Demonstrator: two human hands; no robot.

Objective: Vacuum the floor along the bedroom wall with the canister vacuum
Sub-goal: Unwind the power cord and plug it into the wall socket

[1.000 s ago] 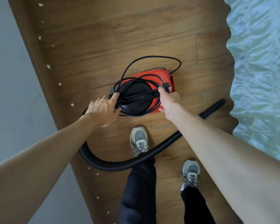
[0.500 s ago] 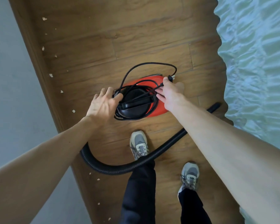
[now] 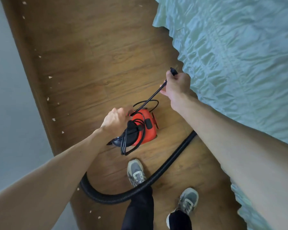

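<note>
A red and black canister vacuum point(image 3: 144, 129) sits on the wooden floor between the wall and the bed. Its black power cord point(image 3: 148, 101) is partly looped around the body. My right hand point(image 3: 177, 83) grips the cord just behind the plug point(image 3: 173, 71), and the cord runs taut from it down to the vacuum. My left hand point(image 3: 115, 120) rests on the vacuum's top left side with fingers curled over it. The black ribbed hose point(image 3: 156, 177) curves from the vacuum's left side, round behind my foot, to the right under my arm.
A grey wall with a brown skirting board point(image 3: 35, 90) runs along the left. Several small white scraps point(image 3: 50, 77) lie on the floor beside it. A bed with a pale green cover point(image 3: 239, 63) fills the right. My two shoes point(image 3: 136, 173) stand just behind the vacuum.
My right hand has pulled the plug end of the cord up and away to the right, unwinding part of it. The vacuum has tipped and turned under my left hand.
</note>
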